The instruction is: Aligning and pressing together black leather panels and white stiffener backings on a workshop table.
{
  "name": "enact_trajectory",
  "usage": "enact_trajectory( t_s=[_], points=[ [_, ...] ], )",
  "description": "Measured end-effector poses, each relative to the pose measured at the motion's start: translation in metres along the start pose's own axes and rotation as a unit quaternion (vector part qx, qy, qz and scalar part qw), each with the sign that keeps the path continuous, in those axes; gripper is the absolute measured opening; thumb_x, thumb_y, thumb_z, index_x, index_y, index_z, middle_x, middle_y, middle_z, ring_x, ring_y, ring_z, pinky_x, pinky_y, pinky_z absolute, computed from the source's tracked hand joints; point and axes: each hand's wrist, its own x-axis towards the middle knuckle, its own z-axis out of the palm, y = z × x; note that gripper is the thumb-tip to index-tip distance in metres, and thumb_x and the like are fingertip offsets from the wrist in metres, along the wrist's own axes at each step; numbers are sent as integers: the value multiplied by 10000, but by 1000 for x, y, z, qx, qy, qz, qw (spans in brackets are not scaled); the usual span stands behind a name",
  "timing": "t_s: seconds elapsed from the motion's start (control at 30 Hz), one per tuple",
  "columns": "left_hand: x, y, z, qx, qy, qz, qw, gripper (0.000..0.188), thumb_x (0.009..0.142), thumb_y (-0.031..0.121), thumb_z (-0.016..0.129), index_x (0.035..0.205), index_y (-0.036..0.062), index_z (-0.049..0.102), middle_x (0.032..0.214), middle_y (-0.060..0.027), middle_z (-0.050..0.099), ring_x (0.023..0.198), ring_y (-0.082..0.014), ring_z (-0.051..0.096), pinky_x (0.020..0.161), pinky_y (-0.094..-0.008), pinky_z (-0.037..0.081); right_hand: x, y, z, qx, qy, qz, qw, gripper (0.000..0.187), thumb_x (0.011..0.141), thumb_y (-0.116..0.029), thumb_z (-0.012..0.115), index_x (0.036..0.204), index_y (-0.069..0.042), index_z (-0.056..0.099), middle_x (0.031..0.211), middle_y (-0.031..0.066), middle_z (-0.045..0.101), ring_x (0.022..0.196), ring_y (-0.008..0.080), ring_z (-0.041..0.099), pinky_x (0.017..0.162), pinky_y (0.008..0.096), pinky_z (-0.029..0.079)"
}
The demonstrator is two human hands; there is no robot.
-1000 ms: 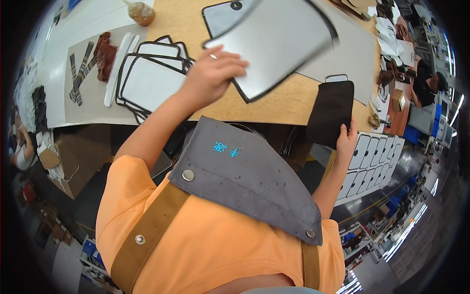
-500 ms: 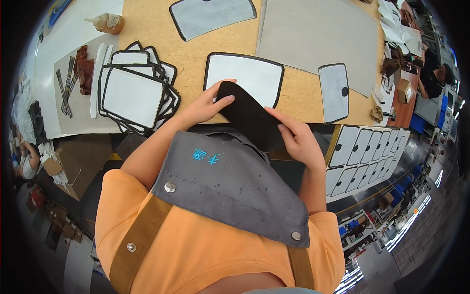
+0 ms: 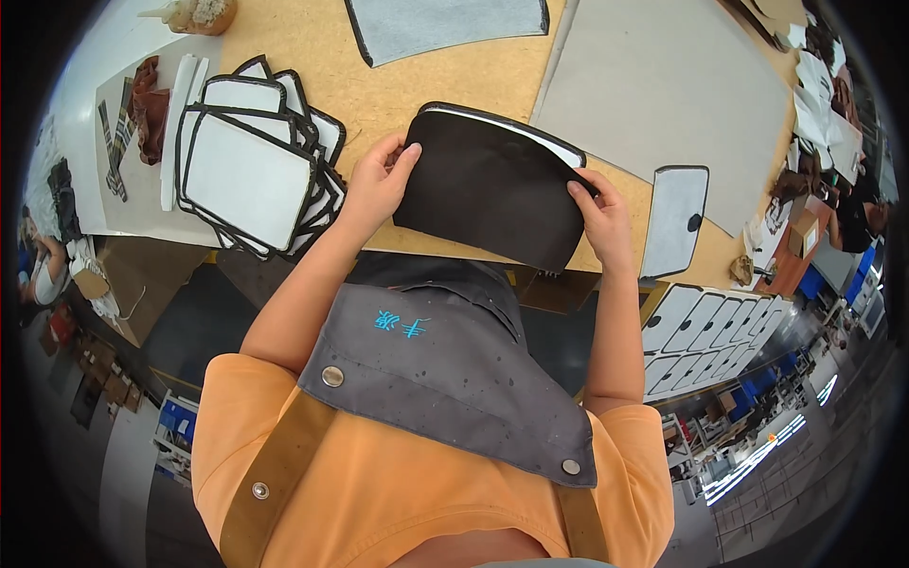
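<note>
A black flat panel with a curved outline hangs between my two hands at the table's near edge. My left hand pinches its upper left corner, thumb on top. At the upper right corner my right hand grips it between thumb and fingers. Behind and under it lies a white panel with a black border, mostly covered; only its far strip shows. Whether the two touch all along cannot be seen.
Left of my left hand is a messy stack of black-edged white panels. Another grey-white panel lies at the far side, and one with a black dot at the right. A large grey board covers the table's right part.
The black panel has turned from edge-on and slanting to spread wide, and moved forward over the white panel. My hands have moved apart. The view has shifted slightly.
</note>
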Motion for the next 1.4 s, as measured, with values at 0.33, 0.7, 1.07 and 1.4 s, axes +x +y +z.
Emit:
enact_trajectory(
  t_s=[0.33,0.7,1.07,1.4],
  points=[
    [8,-5,10,75,88,64,991,256,880,41,540,1109,13,429,760,7,502,655,-35,457,589,-166,382,23,16,3,89,-3,11,996,174,854,-53,596,1023,-14,612,820,-23,568,717,36,485,636,177,393],
    [12,-7,9,230,122,195,946,224,836,54,600,1061,57,602,751,-50,564,599,-96,514,533,-219,434,24,21,0,128,-19,25,991,213,866,-46,570,1072,9,578,959,40,621,861,96,569,771,220,445],
    [12,-4,9,242,125,197,942,271,815,39,612,1086,59,611,712,-68,539,543,-149,472,507,-263,392,23,19,2,124,0,18,992,221,853,-18,573,1071,21,586,955,38,618,856,95,564,770,220,439],
    [13,-3,11,255,128,192,939,302,804,41,623,1106,50,605,691,-95,507,550,-193,474,519,-297,399,23,24,-2,134,5,43,990,226,845,-36,593,1065,16,594,966,50,627,870,110,575,787,232,442]
  ],
)
